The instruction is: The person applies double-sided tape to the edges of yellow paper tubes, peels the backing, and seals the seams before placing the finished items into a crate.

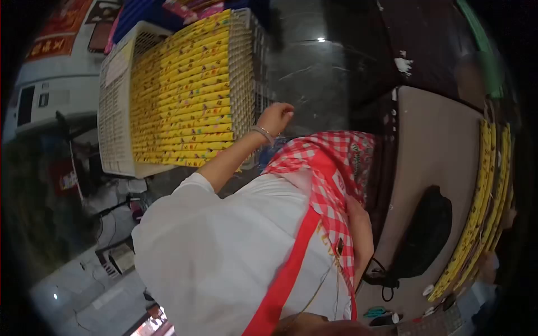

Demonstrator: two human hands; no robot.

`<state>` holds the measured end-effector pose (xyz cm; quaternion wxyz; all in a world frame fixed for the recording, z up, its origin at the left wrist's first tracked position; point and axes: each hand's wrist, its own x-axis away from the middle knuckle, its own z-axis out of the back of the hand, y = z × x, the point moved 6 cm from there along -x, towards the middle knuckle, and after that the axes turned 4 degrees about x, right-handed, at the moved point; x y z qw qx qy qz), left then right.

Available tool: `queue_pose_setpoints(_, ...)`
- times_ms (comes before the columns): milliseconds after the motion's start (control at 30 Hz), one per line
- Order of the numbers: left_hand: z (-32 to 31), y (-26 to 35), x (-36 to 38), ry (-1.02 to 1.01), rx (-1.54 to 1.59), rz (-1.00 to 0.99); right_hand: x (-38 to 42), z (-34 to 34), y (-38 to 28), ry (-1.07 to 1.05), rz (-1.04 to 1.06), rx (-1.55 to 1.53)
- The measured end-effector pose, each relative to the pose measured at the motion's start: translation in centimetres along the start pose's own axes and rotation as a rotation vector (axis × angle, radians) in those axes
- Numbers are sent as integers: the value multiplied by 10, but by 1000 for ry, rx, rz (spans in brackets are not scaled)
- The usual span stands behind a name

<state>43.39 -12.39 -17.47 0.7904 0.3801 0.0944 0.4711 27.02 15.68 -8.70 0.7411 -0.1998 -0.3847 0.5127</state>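
My left hand (276,117), with a bracelet (262,133) at the wrist, hangs beside the white plastic basket (116,106). Its fingers are curled in, with nothing visible in them. Rows of yellow printed pieces (193,92), perhaps folded cloth or paper, fill the basket close to this hand. My right arm shows along the side of the red-and-white checked apron (305,151); its hand is hidden from sight.
At right stands a beige-topped table (431,129) with a black bag-like item (423,235), teal-handled scissors (376,312) and more yellow printed strips (471,215). Dark shiny floor (308,67) runs between basket and table. A blue crate (145,14) is behind the basket.
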Motion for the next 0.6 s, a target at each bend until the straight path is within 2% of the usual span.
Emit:
queue_pose_setpoints(33,12,-32,4,116,94,105,-3,1,1,6,16,-44)
queue_pose_setpoints(167,68,-122,14,407,51,493,-16,21,-9,-18,-6,262)
queue_pose_setpoints(233,103,-130,6,503,-14,572,-21,20,-9,-53,0,249)
queue_pose_setpoints(300,133,-148,-32,524,-57,408,-28,19,-5,-61,-6,226)
queue_pose_setpoints(367,163,-169,-92,556,-274,186,-35,16,-3,-161,8,172)
queue_pose_setpoints(433,193,-174,-151,500,-379,275,-44,21,-7,-171,-13,160)
queue_pose_setpoints(500,218,-158,-194,303,-276,467,-51,23,-10,-179,-38,141)
queue_pose_setpoints(533,231,-184,-225,313,-517,458,-54,19,-8,-251,-69,118)
queue_pose_setpoints(567,238,-157,-215,411,100,643,-55,15,-6,-326,-101,95)
queue_pose_setpoints(600,237,-154,-228,400,97,628,-59,13,-7,-313,-112,88)
